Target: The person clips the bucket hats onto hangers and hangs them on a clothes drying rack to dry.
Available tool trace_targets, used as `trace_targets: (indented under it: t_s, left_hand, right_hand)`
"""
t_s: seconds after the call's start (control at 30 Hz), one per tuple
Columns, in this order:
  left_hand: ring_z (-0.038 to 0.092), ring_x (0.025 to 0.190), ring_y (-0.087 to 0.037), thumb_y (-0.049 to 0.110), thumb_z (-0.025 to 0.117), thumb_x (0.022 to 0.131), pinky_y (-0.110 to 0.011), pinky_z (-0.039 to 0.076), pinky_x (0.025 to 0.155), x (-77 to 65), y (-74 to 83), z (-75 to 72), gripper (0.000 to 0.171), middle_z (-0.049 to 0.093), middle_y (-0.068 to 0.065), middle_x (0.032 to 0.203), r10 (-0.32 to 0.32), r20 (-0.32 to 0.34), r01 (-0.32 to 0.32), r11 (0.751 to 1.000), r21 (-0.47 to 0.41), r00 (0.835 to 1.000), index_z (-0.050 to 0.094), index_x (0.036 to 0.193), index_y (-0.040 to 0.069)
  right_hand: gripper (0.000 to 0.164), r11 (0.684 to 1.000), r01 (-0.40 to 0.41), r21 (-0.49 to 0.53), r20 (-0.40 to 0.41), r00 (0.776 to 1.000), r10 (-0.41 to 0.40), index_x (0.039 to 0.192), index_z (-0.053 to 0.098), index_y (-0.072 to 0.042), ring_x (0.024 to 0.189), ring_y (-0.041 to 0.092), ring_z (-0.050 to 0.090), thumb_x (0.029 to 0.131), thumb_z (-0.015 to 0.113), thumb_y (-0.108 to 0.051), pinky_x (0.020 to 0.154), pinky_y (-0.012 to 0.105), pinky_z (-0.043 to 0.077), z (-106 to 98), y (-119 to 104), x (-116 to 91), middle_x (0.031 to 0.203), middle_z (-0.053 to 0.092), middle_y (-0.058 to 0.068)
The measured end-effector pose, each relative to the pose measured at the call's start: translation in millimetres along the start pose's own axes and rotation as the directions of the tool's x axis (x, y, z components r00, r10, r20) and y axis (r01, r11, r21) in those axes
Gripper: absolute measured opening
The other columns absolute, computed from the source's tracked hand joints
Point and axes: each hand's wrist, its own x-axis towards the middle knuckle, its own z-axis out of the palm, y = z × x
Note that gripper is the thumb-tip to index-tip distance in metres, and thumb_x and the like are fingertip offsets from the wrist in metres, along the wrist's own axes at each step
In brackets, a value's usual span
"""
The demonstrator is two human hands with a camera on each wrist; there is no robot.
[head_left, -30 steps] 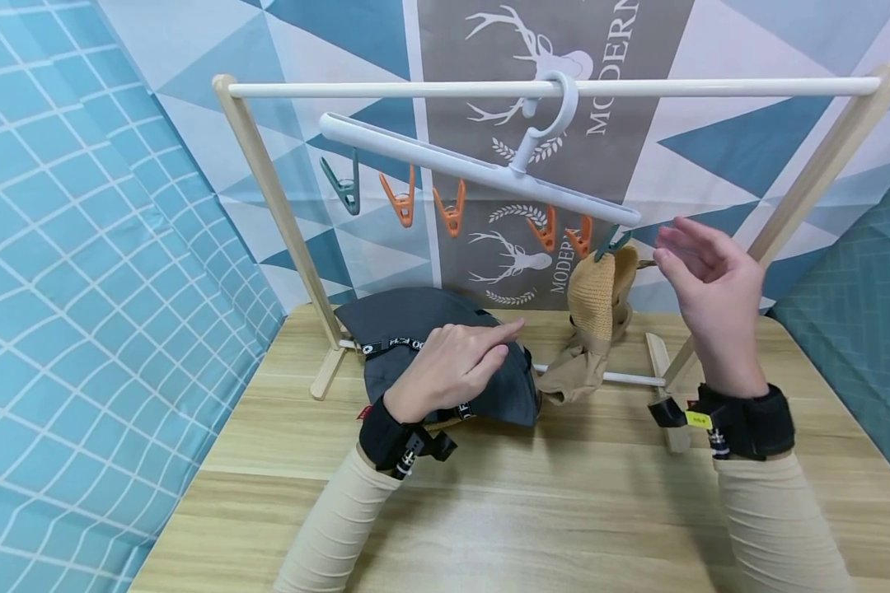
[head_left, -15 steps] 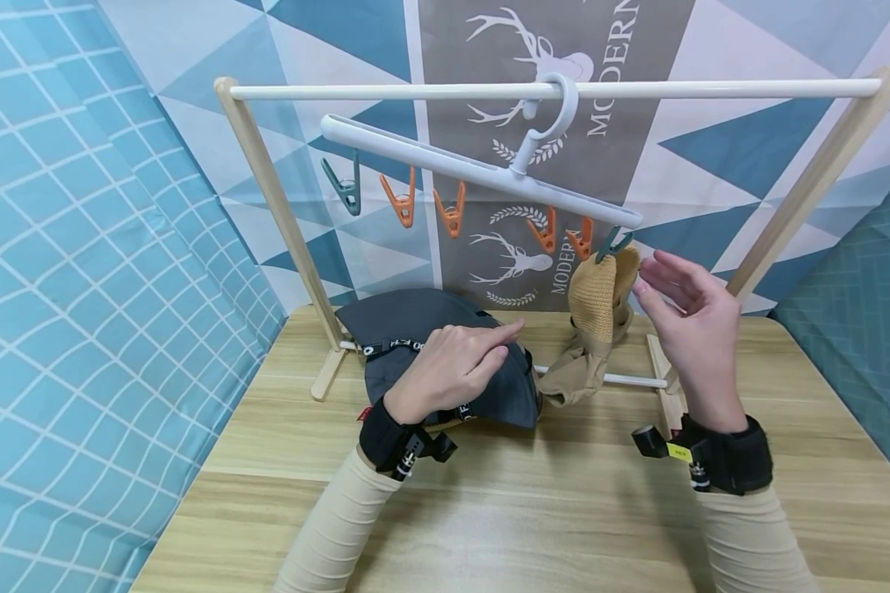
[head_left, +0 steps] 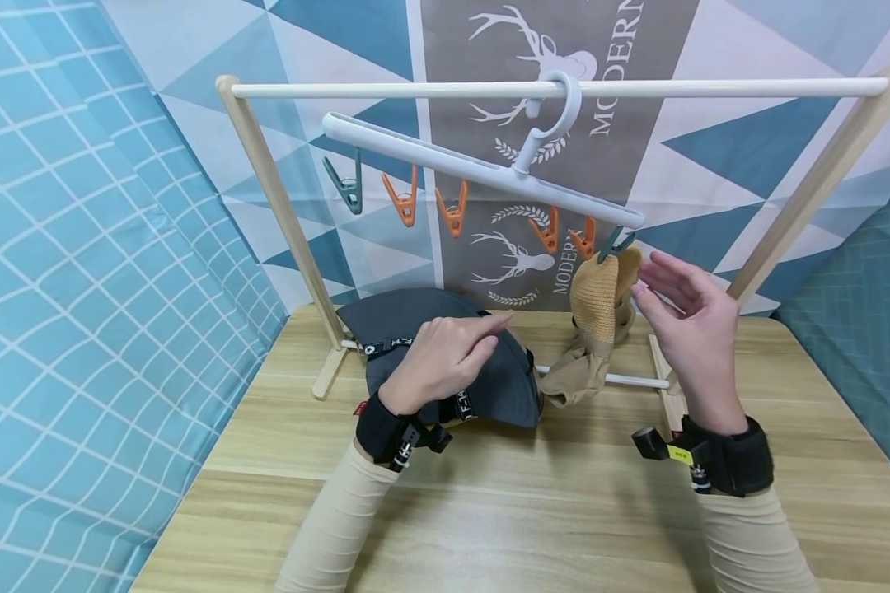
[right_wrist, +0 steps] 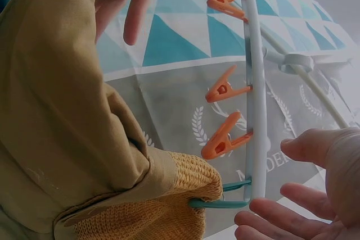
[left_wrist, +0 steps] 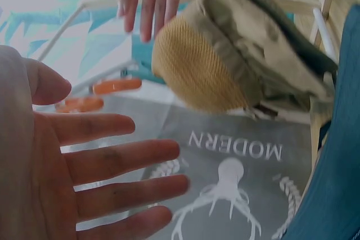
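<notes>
What looks like a dark grey cloth hat (head_left: 408, 309) with a black lettered strap lies over the rack's lower rail. My left hand (head_left: 445, 358) is over it in the head view, hiding part of it; its fingers look straight in the left wrist view. To the right, a tan cloth piece (head_left: 592, 305) with a woven straw-like part hangs from a green clip (head_left: 614, 245) at the hanger's lower end. Whether it joins the dark cloth, I cannot tell. Beside it my right hand (head_left: 690, 317) has fingers extended and holds nothing; whether it touches the cloth is unclear.
A pale hanger (head_left: 482, 169) tilts down to the right from the white top bar (head_left: 400, 90) of a wooden rack. Several orange clips (head_left: 454, 211) and another green clip (head_left: 347, 188) hang from it. The wooden table (head_left: 534, 511) extends in front.
My right hand has moved down and left, toward the clipped tan cloth. The left hand has shifted slightly left just now. The hanger and clips look the same.
</notes>
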Motion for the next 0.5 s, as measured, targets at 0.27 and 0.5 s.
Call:
trace_targets:
  t_s: [0.27,0.5]
  left_hand:
    - [0.074,0.137,-0.038,0.035,0.057,0.111,-0.057,0.063,0.101,-6.5,-43.0,-13.8,0.052,0.074,-0.017,0.152,-0.122,-0.095,0.128,0.99,0.054,0.988,0.067,0.158,0.018]
    - [0.057,0.156,-0.044,0.033,0.065,0.104,-0.066,0.045,0.127,-19.2,-88.8,-25.0,0.06,0.063,-0.022,0.164,-0.281,-0.115,0.285,0.958,0.018,0.953,0.064,0.161,0.014]
  right_hand:
    - [0.047,1.0,0.019,0.011,0.006,1.0,-0.019,0.146,0.075,-0.009,0.118,0.001,0.078,0.1,0.082,-0.001,0.095,0.009,0.059,2,0,0,0.127,0.082,-0.01]
    - [0.048,1.0,0.012,-0.005,0.01,1.0,-0.012,0.148,0.073,-0.008,0.119,0.001,0.078,0.101,0.082,-0.002,0.096,0.009,0.058,3,0,-2,0.129,0.081,-0.01]
